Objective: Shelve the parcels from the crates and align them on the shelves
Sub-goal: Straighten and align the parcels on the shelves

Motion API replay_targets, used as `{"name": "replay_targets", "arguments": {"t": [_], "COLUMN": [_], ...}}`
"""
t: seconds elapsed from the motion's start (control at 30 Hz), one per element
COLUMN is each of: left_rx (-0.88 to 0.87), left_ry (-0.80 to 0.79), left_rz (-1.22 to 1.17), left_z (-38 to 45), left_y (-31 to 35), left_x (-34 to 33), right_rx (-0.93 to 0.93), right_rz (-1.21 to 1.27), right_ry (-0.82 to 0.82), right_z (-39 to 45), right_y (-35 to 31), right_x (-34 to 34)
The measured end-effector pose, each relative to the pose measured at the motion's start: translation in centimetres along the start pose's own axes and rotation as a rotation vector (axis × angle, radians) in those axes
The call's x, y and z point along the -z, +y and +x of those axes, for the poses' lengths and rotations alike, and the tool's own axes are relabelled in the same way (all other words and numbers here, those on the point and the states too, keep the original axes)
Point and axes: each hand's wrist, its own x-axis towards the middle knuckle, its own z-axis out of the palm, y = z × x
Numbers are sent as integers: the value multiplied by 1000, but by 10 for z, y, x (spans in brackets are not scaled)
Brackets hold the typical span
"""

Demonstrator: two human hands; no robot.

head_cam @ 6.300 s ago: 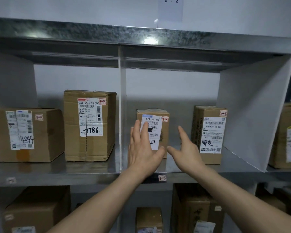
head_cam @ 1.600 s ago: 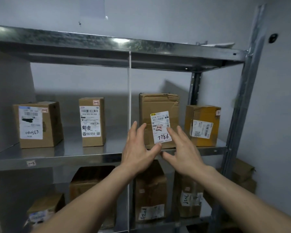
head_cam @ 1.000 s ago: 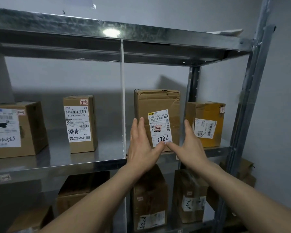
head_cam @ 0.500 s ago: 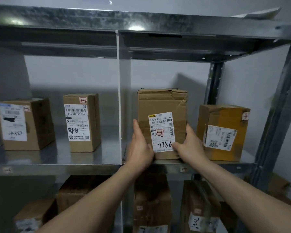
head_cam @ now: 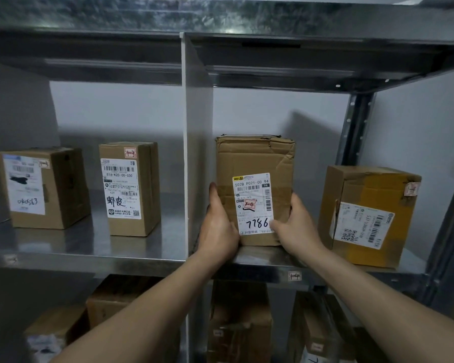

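Note:
A tall dented cardboard parcel with a white label marked 7786 stands upright on the metal shelf, just right of the white divider. My left hand presses flat against its left side and my right hand grips its lower right corner, thumb on the label. To the right sits a yellow-taped parcel. Left of the divider stand two more labelled parcels.
The upper shelf hangs low overhead. A steel upright and the grey wall close the right side. Several boxes fill the lower shelf. A gap lies between the held parcel and the yellow-taped one.
My hands went from hovering in front of the 7786 parcel to closing on both its sides. The view moved closer to the shelf.

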Motion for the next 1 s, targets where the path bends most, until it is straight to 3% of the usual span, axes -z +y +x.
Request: {"name": "replay_targets", "arguments": {"t": [0.67, 1.0], "left_rx": [-56, -137], "left_ry": [36, 82], "left_rz": [3, 142], "left_z": [3, -30], "left_y": [3, 22], "left_x": [-1, 0], "right_rx": [18, 127], "right_rz": [8, -25], "right_ry": [10, -32], "right_z": [2, -21], "right_y": [5, 3], "right_x": [-2, 15]}}
